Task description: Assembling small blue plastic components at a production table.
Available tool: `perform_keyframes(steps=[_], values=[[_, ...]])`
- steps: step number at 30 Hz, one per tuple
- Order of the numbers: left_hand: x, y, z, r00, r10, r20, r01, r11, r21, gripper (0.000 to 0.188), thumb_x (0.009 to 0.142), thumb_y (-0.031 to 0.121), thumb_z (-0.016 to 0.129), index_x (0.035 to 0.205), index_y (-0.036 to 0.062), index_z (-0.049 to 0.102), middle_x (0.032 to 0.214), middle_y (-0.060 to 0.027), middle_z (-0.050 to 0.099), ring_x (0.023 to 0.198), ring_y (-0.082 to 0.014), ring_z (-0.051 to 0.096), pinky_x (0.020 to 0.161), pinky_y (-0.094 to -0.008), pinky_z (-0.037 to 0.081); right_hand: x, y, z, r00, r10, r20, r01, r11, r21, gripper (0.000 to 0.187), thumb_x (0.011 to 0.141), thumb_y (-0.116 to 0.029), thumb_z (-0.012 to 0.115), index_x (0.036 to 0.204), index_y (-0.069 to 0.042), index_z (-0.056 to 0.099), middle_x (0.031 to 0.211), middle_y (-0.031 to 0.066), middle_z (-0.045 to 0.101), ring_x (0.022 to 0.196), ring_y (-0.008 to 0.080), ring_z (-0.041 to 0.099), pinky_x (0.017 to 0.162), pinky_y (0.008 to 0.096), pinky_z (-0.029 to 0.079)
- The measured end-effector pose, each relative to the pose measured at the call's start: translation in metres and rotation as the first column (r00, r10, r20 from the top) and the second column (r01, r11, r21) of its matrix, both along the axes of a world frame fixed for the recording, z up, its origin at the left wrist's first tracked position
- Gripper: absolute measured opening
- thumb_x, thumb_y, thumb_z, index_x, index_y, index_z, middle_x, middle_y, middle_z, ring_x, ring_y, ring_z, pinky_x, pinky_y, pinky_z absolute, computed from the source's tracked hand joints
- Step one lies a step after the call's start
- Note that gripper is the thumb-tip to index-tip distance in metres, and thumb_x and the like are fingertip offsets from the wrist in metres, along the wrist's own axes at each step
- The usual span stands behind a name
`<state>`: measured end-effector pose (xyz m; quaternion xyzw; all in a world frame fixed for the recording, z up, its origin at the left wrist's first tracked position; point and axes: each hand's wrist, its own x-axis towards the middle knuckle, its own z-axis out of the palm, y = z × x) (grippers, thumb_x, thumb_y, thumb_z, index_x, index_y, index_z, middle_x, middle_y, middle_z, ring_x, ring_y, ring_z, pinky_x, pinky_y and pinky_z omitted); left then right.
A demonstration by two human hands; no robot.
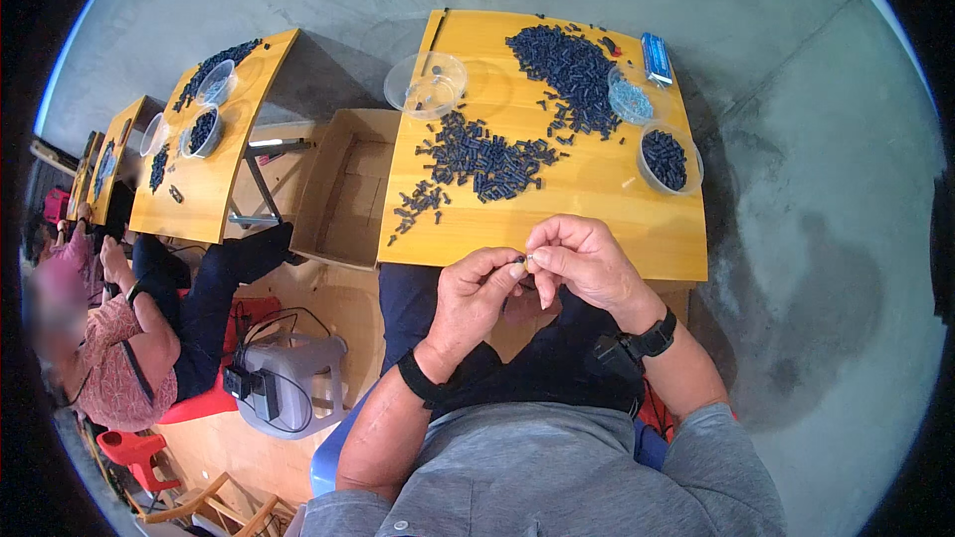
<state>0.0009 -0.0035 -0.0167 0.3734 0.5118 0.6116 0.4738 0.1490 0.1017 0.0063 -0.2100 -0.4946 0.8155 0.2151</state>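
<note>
My left hand (473,300) pinches a small black cylindrical part (519,260) between thumb and fingertips, just off the near edge of the yellow table (597,214). Against it, my right hand (589,264) has thumb and forefinger closed on something tiny and pale that I cannot make out. Ahead of both hands lies a loose pile of black cylindrical parts (487,161). Farther back is a larger heap (567,75) of the same parts. At the right edge a clear tub of black parts (665,161) stands near a clear bowl of small light-blue pieces (630,99).
A clear round container (426,85) sits at the table's left edge, a blue box (656,60) at its back right. An open cardboard box (348,189) stands left of the table. Beyond it, another person (124,348) sits by a second table (214,189) with similar parts.
</note>
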Motion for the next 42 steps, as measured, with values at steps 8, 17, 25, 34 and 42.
perform_keyframes(steps=[8,17,25,34,42], values=[[-0.003,-0.001,0.000,0.997,-0.018,-0.077,0.020,0.999,0.028,0.011,0.088,0.006,0.061,0.096,-0.0004,0.064,0.073,-0.0029,0.064,0.062,-0.0065,0.059,0.051,-0.0193,0.048,-0.002,-0.002,0.016,0.988,0.028,0.149,-0.046,0.992,0.113,0.014,0.094,-0.010,0.051,0.087,0.000,0.056,0.070,0.0007,0.057,0.053,0.0078,0.058,0.049,0.0213,0.049],[-0.007,-0.001,0.003,0.980,-0.068,-0.185,0.076,0.996,0.038,0.009,0.089,0.006,0.060,0.093,-0.0008,0.064,0.072,-0.0038,0.062,0.055,-0.0077,0.058,0.046,-0.0206,0.047,-0.002,0.000,0.020,0.977,0.063,0.202,-0.094,0.984,0.151,0.015,0.094,-0.011,0.050,0.086,0.000,0.055,0.069,0.0003,0.056,0.050,0.0074,0.057,0.046,0.0215,0.047],[-0.007,0.001,0.003,0.974,-0.092,-0.205,0.100,0.994,0.030,0.007,0.089,0.003,0.058,0.092,-0.0016,0.063,0.070,-0.0043,0.061,0.052,-0.0087,0.058,0.043,-0.0214,0.046,-0.003,0.004,0.022,0.958,0.091,0.271,-0.144,0.973,0.180,0.012,0.093,-0.008,0.049,0.086,0.000,0.056,0.069,-0.0001,0.055,0.050,0.0074,0.057,0.045,0.0218,0.047],[-0.004,-0.001,-0.007,0.976,-0.124,-0.178,0.115,0.992,-0.059,0.008,0.089,0.004,0.058,0.091,-0.0025,0.063,0.067,-0.0036,0.059,0.054,-0.0080,0.056,0.045,-0.0210,0.045,-0.013,-0.001,0.045,0.823,0.007,0.568,-0.335,0.813,0.475,0.008,0.088,-0.001,0.051,0.084,0.001,0.057,0.062,0.0024,0.055,0.049,0.0085,0.055,0.046,0.0230,0.044],[-0.007,0.001,0.007,0.997,-0.080,0.025,0.082,0.991,-0.109,0.011,0.090,0.008,0.059,0.090,-0.0015,0.064,0.067,-0.0023,0.060,0.055,-0.0076,0.057,0.046,-0.0209,0.048,-0.017,-0.002,0.034,0.904,-0.048,0.424,-0.117,0.927,0.355,0.011,0.089,-0.007,0.055,0.081,0.001,0.058,0.059,0.0015,0.056,0.046,0.0079,0.055,0.040,0.0231,0.043]])
